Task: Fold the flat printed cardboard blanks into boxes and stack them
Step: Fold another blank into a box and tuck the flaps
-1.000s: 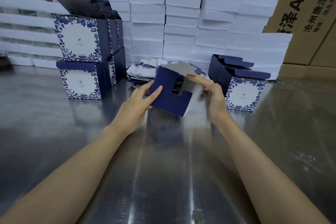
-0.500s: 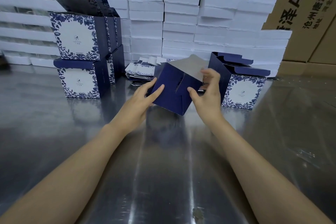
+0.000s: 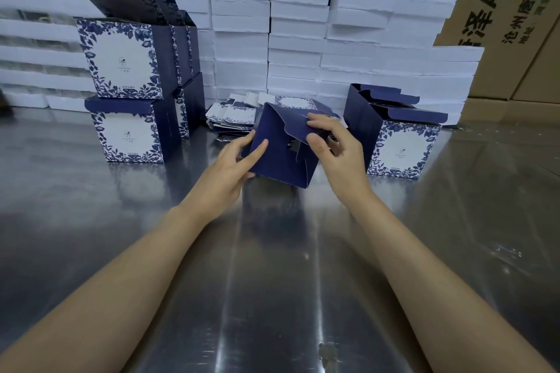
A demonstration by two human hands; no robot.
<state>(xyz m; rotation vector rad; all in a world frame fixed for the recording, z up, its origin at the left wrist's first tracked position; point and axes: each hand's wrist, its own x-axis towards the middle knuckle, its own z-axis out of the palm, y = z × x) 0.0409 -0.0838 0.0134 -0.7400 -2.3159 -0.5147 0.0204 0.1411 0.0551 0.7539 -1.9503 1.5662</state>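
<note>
A half-folded navy blue box (image 3: 278, 154) is held tilted just above the steel table, its bottom flaps facing me. My left hand (image 3: 230, 166) grips its left side, thumb on the blue panel. My right hand (image 3: 336, 145) presses a blue flap down onto the box's bottom, fingers on the flap's edge. Behind the box lies a loose pile of flat printed blanks (image 3: 233, 116). A stack of folded blue-and-white floral boxes (image 3: 127, 91) stands at the left, two high. One folded box (image 3: 397, 136) with open top flaps stands at the right.
The shiny steel table (image 3: 272, 281) stretches toward me. Rows of stacked white foam trays (image 3: 297, 39) line the back. Brown shipping cartons (image 3: 500, 9) with printed characters stand behind and to the right.
The grey inner flap that stood up has been folded down; my right hand moved onto the box's bottom and now presses a blue flap over it. The box has turned slightly toward me.
</note>
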